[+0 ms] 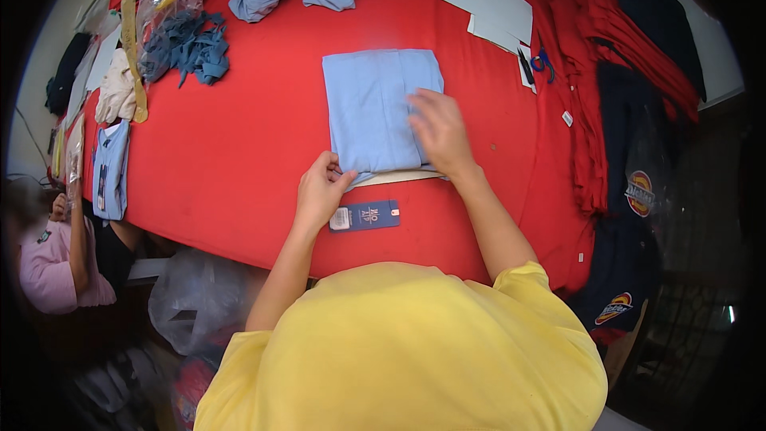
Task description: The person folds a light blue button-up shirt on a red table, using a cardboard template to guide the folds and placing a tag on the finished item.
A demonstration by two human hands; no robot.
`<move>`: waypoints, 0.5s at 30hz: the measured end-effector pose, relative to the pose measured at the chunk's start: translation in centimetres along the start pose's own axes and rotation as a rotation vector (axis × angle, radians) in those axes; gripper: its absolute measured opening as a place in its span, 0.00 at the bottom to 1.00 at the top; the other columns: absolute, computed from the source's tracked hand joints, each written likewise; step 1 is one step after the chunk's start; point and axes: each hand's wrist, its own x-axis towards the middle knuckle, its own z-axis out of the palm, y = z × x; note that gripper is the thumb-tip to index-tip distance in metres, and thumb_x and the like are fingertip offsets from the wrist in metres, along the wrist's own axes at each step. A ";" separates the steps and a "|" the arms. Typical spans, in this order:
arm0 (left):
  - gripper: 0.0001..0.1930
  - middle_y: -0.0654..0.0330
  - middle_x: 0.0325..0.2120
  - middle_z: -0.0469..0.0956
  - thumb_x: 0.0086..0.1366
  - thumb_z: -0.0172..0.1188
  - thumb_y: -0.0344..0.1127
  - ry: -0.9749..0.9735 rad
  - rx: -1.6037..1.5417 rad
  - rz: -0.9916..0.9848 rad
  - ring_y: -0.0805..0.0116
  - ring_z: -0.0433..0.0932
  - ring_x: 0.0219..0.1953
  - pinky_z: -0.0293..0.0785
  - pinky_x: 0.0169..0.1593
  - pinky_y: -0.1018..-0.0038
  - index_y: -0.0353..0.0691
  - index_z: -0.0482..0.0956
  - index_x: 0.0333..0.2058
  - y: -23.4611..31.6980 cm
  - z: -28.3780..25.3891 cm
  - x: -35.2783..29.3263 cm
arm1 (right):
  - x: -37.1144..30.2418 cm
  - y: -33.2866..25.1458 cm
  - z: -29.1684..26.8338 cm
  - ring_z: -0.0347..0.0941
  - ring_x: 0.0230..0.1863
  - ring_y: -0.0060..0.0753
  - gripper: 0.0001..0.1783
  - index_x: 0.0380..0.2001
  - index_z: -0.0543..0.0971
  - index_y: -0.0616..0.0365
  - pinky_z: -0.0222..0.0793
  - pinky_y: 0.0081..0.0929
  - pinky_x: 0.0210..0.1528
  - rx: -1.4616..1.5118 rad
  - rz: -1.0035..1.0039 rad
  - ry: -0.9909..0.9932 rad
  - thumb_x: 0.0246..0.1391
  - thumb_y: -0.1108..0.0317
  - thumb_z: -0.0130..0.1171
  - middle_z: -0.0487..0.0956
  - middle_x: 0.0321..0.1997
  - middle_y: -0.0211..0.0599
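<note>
The blurred right hand (439, 132) hides part of the folded blue garment (369, 112) beneath; its finger spread I cannot tell. The left hand (322, 191) pinches the garment's near corner, beside a navy tag (369, 216).

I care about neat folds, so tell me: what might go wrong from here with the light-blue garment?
The folded garment might crease or skew: the left hand is at its near-left corner, while the blurred right hand is over its right side.

The pale layer showing along the near edge could slip out of line.

The dark-blue tag lies close to the left wrist, so it may get nudged.
</note>
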 end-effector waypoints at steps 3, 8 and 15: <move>0.16 0.54 0.27 0.75 0.55 0.66 0.30 0.015 -0.252 0.023 0.70 0.75 0.27 0.73 0.34 0.74 0.28 0.75 0.40 -2.1 0.5 0.1 | -3.1 1.1 -2.7 0.75 0.37 0.36 0.16 0.45 0.76 0.62 0.72 0.35 0.40 0.096 0.503 0.038 0.54 0.66 0.58 0.76 0.45 0.42; 0.12 0.55 0.30 0.74 0.55 0.66 0.28 -0.050 -0.033 0.018 0.69 0.75 0.28 0.72 0.35 0.74 0.27 0.77 0.36 -1.3 -0.1 0.4 | -7.7 1.4 -2.8 0.74 0.24 0.28 0.17 0.45 0.75 0.66 0.72 0.28 0.27 0.490 0.967 -0.035 0.54 0.67 0.57 0.75 0.39 0.42; 0.08 0.54 0.32 0.70 0.55 0.65 0.26 0.075 0.050 0.208 0.65 0.73 0.28 0.71 0.33 0.71 0.28 0.77 0.31 -1.4 0.1 0.1 | -8.0 3.3 -1.2 0.69 0.19 0.21 0.15 0.42 0.75 0.68 0.68 0.23 0.22 0.207 0.639 -0.018 0.54 0.69 0.61 0.72 0.32 0.38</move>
